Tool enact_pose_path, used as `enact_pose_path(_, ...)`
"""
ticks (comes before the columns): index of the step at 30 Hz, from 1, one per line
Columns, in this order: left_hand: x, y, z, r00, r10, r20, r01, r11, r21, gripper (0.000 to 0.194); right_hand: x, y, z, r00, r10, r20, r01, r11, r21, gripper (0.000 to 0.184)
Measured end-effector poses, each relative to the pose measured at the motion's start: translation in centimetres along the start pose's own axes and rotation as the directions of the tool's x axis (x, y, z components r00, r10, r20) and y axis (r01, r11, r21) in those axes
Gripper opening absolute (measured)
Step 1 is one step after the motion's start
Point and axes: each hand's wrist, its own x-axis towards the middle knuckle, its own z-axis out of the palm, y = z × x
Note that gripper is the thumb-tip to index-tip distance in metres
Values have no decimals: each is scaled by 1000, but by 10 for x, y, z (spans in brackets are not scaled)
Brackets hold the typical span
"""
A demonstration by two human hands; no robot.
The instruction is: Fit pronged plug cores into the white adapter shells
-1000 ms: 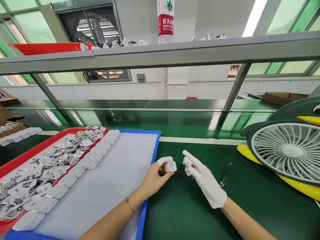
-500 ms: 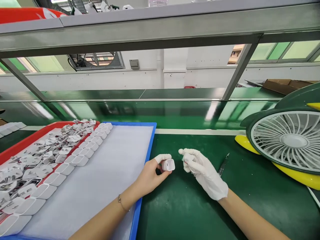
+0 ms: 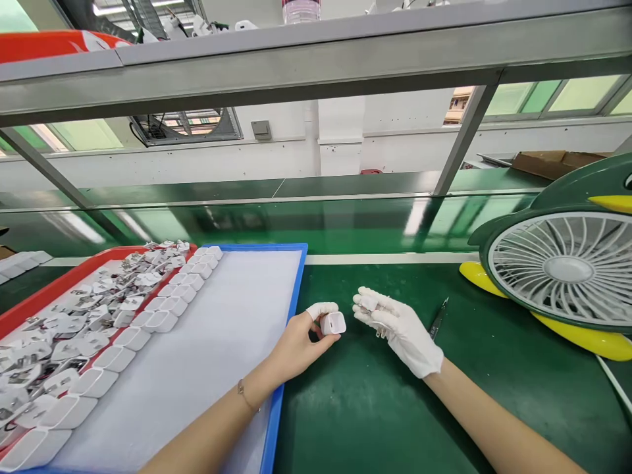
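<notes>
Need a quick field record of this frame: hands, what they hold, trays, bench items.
left hand: bare, white cot on one fingertip, pinching a small white plastic charger shell
right hand: white cloth glove, closed on a small white part with metal prongs
blue tray: white foam sheet, one row of white shells along its left edge
red tray: heap of loose white pronged parts
green bench mat: dark pen-like tool right of the glove
green-and-yellow desk fan: far right

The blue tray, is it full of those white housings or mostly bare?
Mostly bare. The blue tray holds a single row of white housings along its left edge; the rest of its white liner shows uncovered.
</notes>
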Motion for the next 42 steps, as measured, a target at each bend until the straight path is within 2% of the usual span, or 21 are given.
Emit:
enact_pose_path(7, 2, -1, -2, 1000, 9, -9, -9, 999, 36, 34, 5, 4, -4, 999, -19, 36, 22, 995, -97, 46)
enact_pose_path(26, 2, 3, 0, 999, 25, 23, -27, 996, 91, 35, 6, 6, 2, 995, -84, 61, 85, 996, -2, 38)
enact_pose_path(30, 1, 5, 0, 999, 26, 46, -31, 993, 113, 37, 3, 4, 4, 994, -104, 44, 105, 994, -23, 41)
enact_pose_path(34, 0, 8, -1, 997, 35, 62, -42, 992, 120, 33, -4, 0, 8, 989, -146, 15, 147, 985, -90, 35)
enact_pose_path(36, -1, 9, 0, 996, 40, 80, -48, 994, 98, 27, -7, 2, 9, 975, -222, 0, 218, 959, -182, 37)
enact_pose_path(39, -3, 10, 1, 994, 35, 101, -40, 998, 40, 21, -11, 12, 10, 950, -306, 63, 307, 881, -361, 56)
enact_pose_path(42, -5, 11, 4, 995, 27, 99, -24, 999, -30, 20, -16, 22, 10, 886, -428, 178, 450, 703, -550, 54)
